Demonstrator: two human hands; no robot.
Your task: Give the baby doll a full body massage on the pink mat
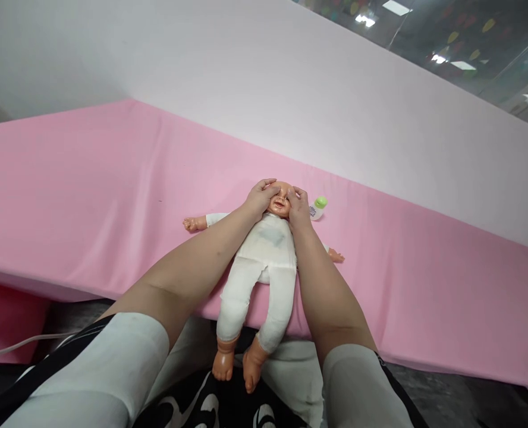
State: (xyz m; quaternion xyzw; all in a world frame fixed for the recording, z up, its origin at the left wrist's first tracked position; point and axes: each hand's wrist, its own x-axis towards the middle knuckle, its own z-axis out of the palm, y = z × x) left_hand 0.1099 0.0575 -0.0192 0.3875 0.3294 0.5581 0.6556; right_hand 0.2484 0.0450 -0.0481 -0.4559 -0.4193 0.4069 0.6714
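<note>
A baby doll (268, 244) in a white cloth body lies on its back, its legs hanging over the near edge of the pink surface. My left hand (262, 197) curves round the left side of its head, the thumb laid across the face by the eye. On the opposite side my right hand (299, 205) cups the head, its thumb also near the eye. Between the two hands the doll's nose and mouth show. The doll's arms spread out past my forearms. Just right of my right hand lies a small clear bottle (316, 210) with a green cap.
The pink padded table (90, 178) runs along a white wall (228, 71). Glass panels (446, 47) reflect lights at the upper right. A white cable (27, 340) crosses the lower left beside a red object (9, 315).
</note>
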